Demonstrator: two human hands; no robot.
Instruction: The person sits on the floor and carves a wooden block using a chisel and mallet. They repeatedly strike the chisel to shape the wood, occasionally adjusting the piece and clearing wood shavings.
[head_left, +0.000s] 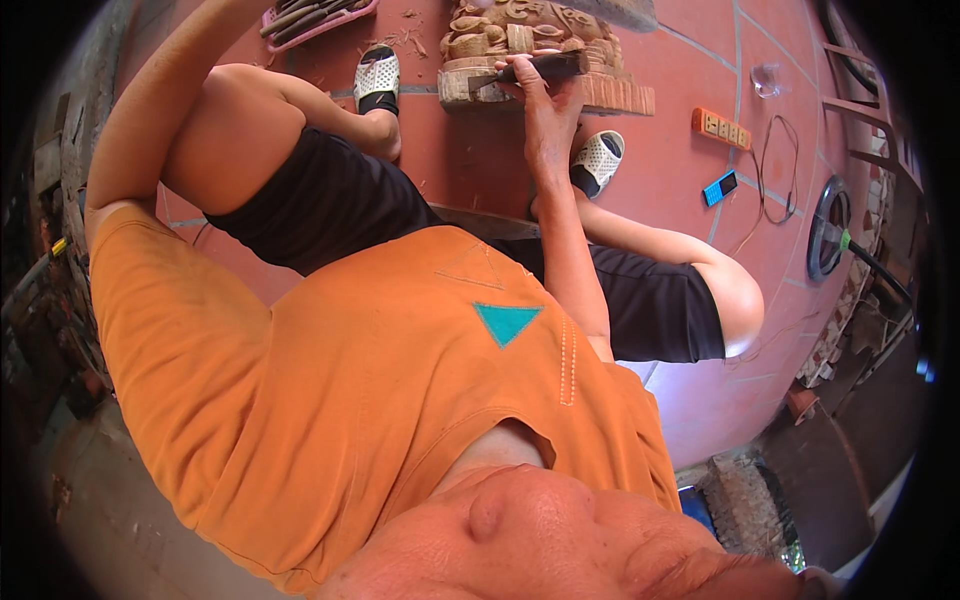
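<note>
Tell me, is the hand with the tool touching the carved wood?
Touching. In the head view, the right hand wraps a dark-handled chisel and lies against the carved wooden block, with no gap showing between them.

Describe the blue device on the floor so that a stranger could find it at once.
Start at the carved wooden block, where the right hand grips a chisel, then look right along the red tiled floor to the orange power strip. The device lies just below it: flat, bright blue with a dark screen, unlike anything nearby.
</note>
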